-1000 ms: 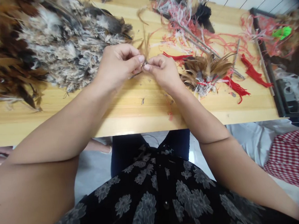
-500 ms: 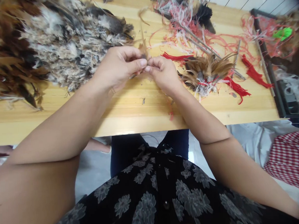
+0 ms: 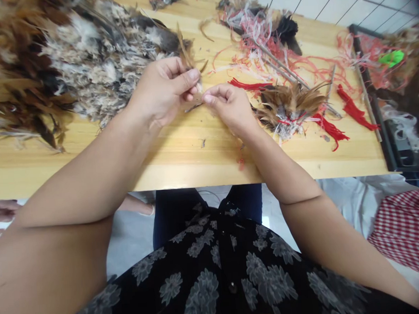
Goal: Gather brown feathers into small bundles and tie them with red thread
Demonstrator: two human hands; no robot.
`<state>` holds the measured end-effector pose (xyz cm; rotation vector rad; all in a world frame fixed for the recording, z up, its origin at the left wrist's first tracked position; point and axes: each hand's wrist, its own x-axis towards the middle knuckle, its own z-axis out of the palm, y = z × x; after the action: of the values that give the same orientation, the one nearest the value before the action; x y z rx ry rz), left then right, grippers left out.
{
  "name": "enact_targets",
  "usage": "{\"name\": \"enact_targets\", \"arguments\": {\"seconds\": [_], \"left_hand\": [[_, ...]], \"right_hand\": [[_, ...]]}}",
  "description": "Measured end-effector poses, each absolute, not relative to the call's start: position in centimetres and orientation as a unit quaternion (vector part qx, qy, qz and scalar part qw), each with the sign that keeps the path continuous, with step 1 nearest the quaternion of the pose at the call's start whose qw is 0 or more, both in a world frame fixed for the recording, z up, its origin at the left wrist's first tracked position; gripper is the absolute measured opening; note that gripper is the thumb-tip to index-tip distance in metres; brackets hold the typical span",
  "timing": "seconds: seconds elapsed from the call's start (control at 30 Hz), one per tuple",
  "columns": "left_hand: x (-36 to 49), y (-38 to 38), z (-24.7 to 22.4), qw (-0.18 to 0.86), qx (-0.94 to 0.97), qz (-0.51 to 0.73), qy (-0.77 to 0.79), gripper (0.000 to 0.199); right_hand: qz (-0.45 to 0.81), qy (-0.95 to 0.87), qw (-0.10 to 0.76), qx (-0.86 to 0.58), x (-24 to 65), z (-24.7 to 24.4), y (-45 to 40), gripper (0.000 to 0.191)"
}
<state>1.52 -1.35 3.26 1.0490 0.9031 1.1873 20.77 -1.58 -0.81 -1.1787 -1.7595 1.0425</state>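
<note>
Between the thumb and fingers of my left hand (image 3: 165, 86) is a small bunch of brown feathers (image 3: 186, 53), tips pointing up and away from me. My right hand (image 3: 231, 106) is closed in a pinch just right of the bunch's lower end; what its fingertips hold, if anything, is too small to make out. Just right of that hand lies a tied bundle of brown feathers (image 3: 294, 98) with a pale base and red thread around it. A large heap of grey and white feathers (image 3: 95, 64) lies left of my left hand.
Longer brown feathers (image 3: 19, 87) cover the table's far left. Pink and white strings (image 3: 255, 30) tangle at the back, near thin sticks (image 3: 278, 62). Red thread bundles (image 3: 356, 109) lie to the right, beside a dark-framed tray (image 3: 379, 115). Another person's hand (image 3: 1, 211) shows at lower left.
My hands have drawn slightly apart, the left moving a little left with the feathers. The feather bunch now tilts leftward and shows more clearly. The whole view has shifted slightly.
</note>
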Motion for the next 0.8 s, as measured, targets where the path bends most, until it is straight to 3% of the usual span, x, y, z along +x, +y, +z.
{"name": "enact_targets", "arguments": {"seconds": [0.2, 0.53, 0.8], "left_hand": [[1.6, -1.4, 3.7, 0.644, 0.424, 0.496, 0.399, 0.053], [1.4, -0.7, 2.4, 0.643, 0.469, 0.488, 0.360, 0.041], [1.7, -1.1, 2.6, 0.625, 0.498, 0.497, 0.338, 0.038]], "right_hand": [[0.427, -0.670, 0.388, -0.467, 20.5, -1.2, -1.4, 0.053], [0.409, -0.661, 0.404, -0.483, 20.2, 0.3, -2.1, 0.034], [0.426, -0.654, 0.408, -0.473, 20.0, 0.9, -2.0, 0.054]]}}
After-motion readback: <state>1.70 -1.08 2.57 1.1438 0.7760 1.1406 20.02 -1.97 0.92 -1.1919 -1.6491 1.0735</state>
